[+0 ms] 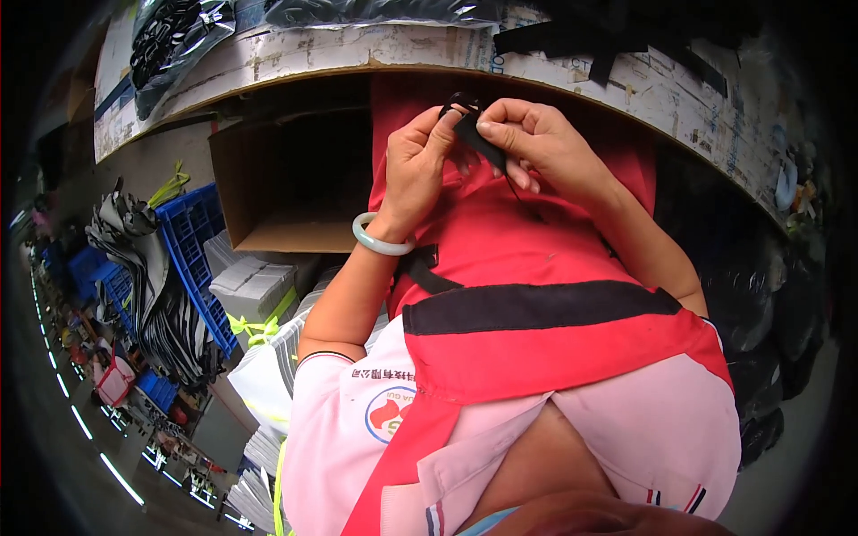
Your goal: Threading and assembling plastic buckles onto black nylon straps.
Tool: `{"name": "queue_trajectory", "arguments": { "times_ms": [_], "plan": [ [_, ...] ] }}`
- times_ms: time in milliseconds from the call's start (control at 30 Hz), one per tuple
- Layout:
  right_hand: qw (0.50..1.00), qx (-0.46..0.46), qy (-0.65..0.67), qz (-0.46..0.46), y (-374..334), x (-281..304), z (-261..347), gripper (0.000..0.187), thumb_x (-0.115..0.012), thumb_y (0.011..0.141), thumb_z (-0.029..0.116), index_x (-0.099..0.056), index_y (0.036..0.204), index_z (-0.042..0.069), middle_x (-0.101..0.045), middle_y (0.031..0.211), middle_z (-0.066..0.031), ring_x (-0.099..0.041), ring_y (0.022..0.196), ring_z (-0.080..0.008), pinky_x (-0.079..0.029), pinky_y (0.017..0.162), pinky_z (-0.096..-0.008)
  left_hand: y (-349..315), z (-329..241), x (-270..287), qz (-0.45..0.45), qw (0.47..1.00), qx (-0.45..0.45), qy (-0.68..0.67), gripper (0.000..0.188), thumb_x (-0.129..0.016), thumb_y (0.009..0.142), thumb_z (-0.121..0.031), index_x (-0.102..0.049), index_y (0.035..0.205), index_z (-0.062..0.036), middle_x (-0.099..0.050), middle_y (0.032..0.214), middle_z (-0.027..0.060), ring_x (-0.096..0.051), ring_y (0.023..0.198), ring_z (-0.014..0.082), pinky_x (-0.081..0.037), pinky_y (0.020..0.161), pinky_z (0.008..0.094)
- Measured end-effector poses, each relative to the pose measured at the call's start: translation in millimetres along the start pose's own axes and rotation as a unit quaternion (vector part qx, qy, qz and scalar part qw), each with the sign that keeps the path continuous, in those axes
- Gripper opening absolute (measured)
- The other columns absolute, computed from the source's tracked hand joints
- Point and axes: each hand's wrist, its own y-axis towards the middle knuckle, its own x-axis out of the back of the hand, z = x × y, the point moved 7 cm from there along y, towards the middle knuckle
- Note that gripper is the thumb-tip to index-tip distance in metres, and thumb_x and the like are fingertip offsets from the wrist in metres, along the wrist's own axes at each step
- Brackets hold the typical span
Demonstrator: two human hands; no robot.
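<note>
A small black piece (pixel 471 135), flat and flexible-looking with a curved glossy end at the top, is held between both hands in front of my red apron (pixel 500 241). My left hand (pixel 416 161) pinches its upper left part with thumb and fingers, and a pale bangle circles that wrist. From the other side my right hand (pixel 543 147) grips the piece between thumb and forefinger, its other fingers curled below. A thin dark strand hangs from the lower end of the piece. Fingers cover part of it, so its exact kind cannot be made out.
Just beyond my hands runs the worn edge of a table (pixel 375 52). On it lie a clear bag of black pieces (pixel 174 45) and black strips (pixel 608 49). An open cardboard box (pixel 295 234) sits underneath, with tied grey-white stacks (pixel 255 284) and a blue crate (pixel 198 268) at left.
</note>
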Motion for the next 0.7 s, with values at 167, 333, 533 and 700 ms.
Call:
{"name": "queue_trajectory", "arguments": {
  "times_ms": [167,333,533,700],
  "plan": [
    [0.992,-0.007,0.128,-0.003,5,0,-5,0.019,-0.052,0.1,0.023,-0.056,0.096,0.005,-0.058,0.069,-0.0005,-0.045,0.043,-0.0013,-0.031,0.037,-0.0147,-5,-7,0,-0.064,0.978,-0.133,0.147,0.026,-0.055,0.098,-0.014,-0.063,0.117,0.0032,-0.066,0.086,0.0043,-0.06,0.072,0.0092,-0.048,0.067,0.021],
    [0.955,-0.014,0.294,0.043,2,-10,-6,0.019,-0.052,0.1,0.023,-0.057,0.095,0.005,-0.061,0.076,-0.001,-0.045,0.046,-0.0004,-0.033,0.04,-0.0138,-5,-20,-5,-0.094,0.956,-0.216,0.177,0.027,-0.06,0.093,-0.001,-0.064,0.12,0.0007,-0.068,0.1,0.0042,-0.061,0.086,0.0092,-0.049,0.076,0.0214],
    [0.973,0.018,0.229,0.007,7,-4,-3,0.016,-0.056,0.098,0.022,-0.059,0.094,0.006,-0.061,0.073,0.0001,-0.047,0.047,0.0003,-0.034,0.04,-0.0142,2,-23,-5,-0.063,0.942,-0.252,0.214,0.03,-0.056,0.089,0.01,-0.064,0.117,0.0019,-0.068,0.097,0.0074,-0.063,0.083,0.0115,-0.05,0.073,0.0228],
    [0.98,0.063,0.183,-0.043,11,9,-1,0.021,-0.062,0.095,0.024,-0.061,0.101,0.003,-0.062,0.072,0.0,-0.049,0.047,-0.0008,-0.036,0.041,-0.0145,5,-20,-5,-0.056,0.927,-0.255,0.268,0.033,-0.055,0.085,0.014,-0.065,0.113,0.0005,-0.068,0.093,0.0098,-0.065,0.079,0.0148,-0.051,0.07,0.0241]
  ]
}}
